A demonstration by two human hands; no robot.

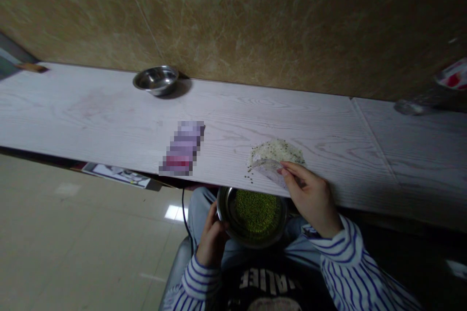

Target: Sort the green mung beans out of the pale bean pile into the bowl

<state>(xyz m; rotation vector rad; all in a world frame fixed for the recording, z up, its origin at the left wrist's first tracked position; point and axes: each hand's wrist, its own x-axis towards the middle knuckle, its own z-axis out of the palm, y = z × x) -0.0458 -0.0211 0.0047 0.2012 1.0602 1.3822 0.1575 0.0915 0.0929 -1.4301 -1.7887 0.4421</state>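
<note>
My left hand point(212, 237) grips the rim of a metal bowl point(223, 211) at its left side, just below the table edge over my lap. Plenty of green mung beans point(257, 211) lie inside it. My right hand point(310, 194) pinches a thin, clear, curved plastic piece point(270, 170) that stands on the table. Its far edge touches a pile of white rice grains point(275, 149) with green beans mixed in. A few loose beans point(250, 170) lie left of the pile, near the table edge.
A second metal bowl point(156, 80) stands by the wall at the back. A pixelated phone-shaped object point(182, 148) lies left of the pile. At the far right rests a clear plastic bottle point(419, 102) with a red-and-white label. A dark cable point(184, 214) hangs below the table edge.
</note>
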